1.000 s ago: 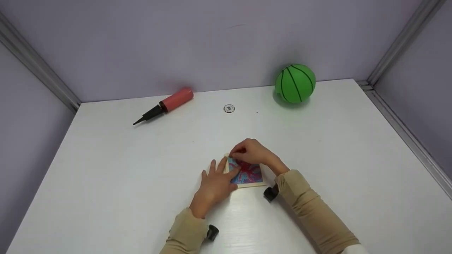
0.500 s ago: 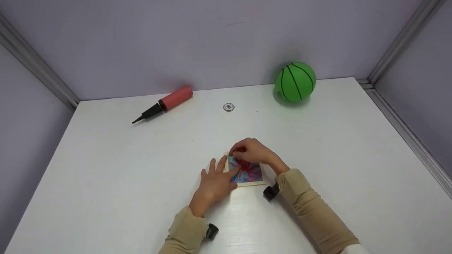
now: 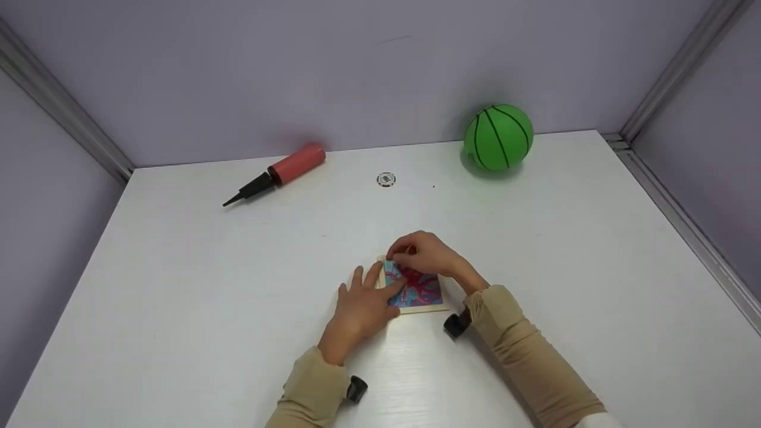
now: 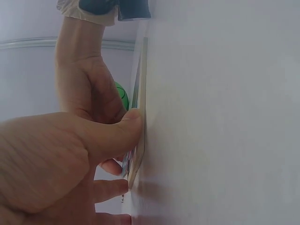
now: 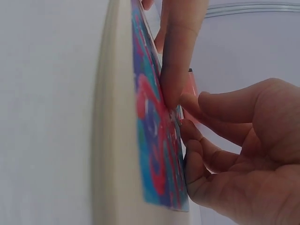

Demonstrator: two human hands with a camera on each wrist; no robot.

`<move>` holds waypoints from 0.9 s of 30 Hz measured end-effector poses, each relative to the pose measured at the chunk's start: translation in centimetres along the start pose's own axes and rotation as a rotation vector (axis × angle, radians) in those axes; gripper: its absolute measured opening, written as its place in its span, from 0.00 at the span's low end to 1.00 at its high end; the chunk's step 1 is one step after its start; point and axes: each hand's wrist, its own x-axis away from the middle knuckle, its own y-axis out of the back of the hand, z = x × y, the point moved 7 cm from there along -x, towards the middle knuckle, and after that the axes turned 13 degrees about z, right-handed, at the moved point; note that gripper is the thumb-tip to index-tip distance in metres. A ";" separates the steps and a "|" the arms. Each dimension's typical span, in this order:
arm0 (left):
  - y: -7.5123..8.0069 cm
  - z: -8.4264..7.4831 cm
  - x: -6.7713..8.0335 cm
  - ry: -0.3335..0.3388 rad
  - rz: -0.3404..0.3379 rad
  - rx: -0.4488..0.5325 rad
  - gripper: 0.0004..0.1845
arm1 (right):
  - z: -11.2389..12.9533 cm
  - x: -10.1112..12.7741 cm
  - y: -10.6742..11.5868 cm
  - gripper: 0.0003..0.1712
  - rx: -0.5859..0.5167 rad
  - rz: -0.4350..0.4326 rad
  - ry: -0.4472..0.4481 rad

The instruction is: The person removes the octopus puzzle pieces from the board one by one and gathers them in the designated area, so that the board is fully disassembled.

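Looking nearly finished: the small square wooden puzzle board with the blue-and-red picture (image 3: pixel 416 289) sits mid-table, steadied by the flat, straight-fingered left hand (image 3: pixel 361 309), while a last top-corner piece is pinched down by the right hand (image 3: pixel 425 254). Not yet seated, probably.

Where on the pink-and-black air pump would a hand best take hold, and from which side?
Probably round the pink barrel, coming down from above. The air pump lies flat on the table, with the back wall close behind it. The barrel is its thickest, roundest part; the black nozzle tapers thin.
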 end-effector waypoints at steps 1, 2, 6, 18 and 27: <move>0.0 0.0 0.0 0.001 0.000 -0.003 0.28 | -0.1 0.0 0.0 0.11 -0.009 -0.006 0.000; 0.0 0.0 0.0 0.002 -0.001 -0.006 0.28 | -0.1 0.0 0.0 0.11 -0.015 -0.011 0.004; -0.1 0.0 0.0 0.004 0.006 0.009 0.28 | -0.1 0.1 0.0 0.11 -0.025 -0.023 0.025; -0.1 0.0 0.0 0.007 -0.008 0.019 0.28 | 0.4 0.5 0.1 0.10 0.003 -0.057 0.031; 0.0 0.0 0.0 0.001 -0.003 -0.001 0.28 | 0.5 0.6 -0.2 0.09 -0.045 -0.086 0.041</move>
